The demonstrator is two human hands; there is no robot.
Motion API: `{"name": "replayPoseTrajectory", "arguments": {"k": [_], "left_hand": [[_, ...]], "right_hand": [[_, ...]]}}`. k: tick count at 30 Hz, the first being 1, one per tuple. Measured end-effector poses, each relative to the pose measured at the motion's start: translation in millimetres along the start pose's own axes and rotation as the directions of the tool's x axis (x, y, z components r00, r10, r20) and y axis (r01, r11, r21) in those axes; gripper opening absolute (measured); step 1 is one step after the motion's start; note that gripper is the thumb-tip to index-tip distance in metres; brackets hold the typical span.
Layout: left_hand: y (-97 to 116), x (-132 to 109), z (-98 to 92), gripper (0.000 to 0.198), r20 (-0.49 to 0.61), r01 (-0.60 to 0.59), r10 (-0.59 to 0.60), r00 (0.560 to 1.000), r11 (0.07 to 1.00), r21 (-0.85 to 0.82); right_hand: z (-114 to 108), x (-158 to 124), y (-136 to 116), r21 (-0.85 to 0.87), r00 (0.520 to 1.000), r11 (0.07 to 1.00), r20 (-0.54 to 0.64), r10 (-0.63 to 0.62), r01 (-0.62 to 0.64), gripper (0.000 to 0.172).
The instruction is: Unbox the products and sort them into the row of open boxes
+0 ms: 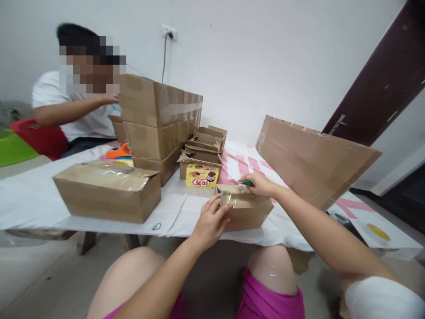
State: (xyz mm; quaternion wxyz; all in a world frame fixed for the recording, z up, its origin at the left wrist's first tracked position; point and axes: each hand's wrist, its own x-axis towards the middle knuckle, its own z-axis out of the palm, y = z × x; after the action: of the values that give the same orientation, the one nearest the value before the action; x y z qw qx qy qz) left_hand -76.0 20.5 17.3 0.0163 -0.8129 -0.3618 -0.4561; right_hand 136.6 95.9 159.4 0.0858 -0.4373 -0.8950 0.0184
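Note:
A small brown cardboard box point(247, 218) with clear tape over its top stands at the table's front edge. My left hand point(210, 221) lies against its left end, fingers apart on the taped top and side. My right hand point(260, 184) is closed round a green tool point(247, 182) at the box's far top edge; the tool's working end is hard to make out. Just behind the box sits a yellow printed packet point(202, 176), in front of a row of open cardboard boxes point(202, 156).
A closed carton point(108, 199) lies at the left, before stacked taped cartons point(159, 124). Orange scissors point(118, 151) are beside the stack. A large cardboard sheet point(312, 159) leans at the right, near a tape roll point(339, 217). A person point(78, 106) sits at the far left.

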Motion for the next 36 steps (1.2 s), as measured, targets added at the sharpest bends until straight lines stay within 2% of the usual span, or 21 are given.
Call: {"name": "replayPoseTrajectory", "arguments": {"k": [4, 8, 18, 27, 31, 36], "left_hand": [[-1, -2, -1.9, 0.043, 0.032, 0.005, -0.006, 0.999, 1.0, 0.016], [-2, -3, -3.2, 0.045, 0.044, 0.004, -0.005, 0.999, 1.0, 0.027], [1, -1, 0.3, 0.037, -0.012, -0.023, 0.024, 1.0, 0.997, 0.068], [1, 1, -0.1, 0.032, -0.015, -0.025, 0.027, 1.0, 0.995, 0.102], [0, 0, 1.7, 0.031, -0.004, -0.014, 0.014, 1.0, 0.995, 0.104], [-1, 0, 2.8, 0.032, 0.008, -0.008, 0.007, 1.0, 0.995, 0.102]], "right_hand": [[12, 19, -2, -0.048, 0.997, 0.998, 0.07, -0.039, 0.043, 0.029], [15, 16, -1, -0.089, 0.998, 0.996, 0.064, 0.004, 0.002, 0.014], [-3, -22, 4, -0.025, 0.991, 0.991, -0.038, 0.131, -0.132, 0.011], [-3, -58, 4, 0.085, 0.999, 0.995, 0.02, 0.047, -0.048, 0.016], [-6, -71, 7, 0.218, 0.999, 0.975, 0.049, 0.022, -0.032, 0.022], [-7, -86, 16, 0.501, 0.993, 0.862, 0.121, 0.012, -0.071, 0.028]]}}
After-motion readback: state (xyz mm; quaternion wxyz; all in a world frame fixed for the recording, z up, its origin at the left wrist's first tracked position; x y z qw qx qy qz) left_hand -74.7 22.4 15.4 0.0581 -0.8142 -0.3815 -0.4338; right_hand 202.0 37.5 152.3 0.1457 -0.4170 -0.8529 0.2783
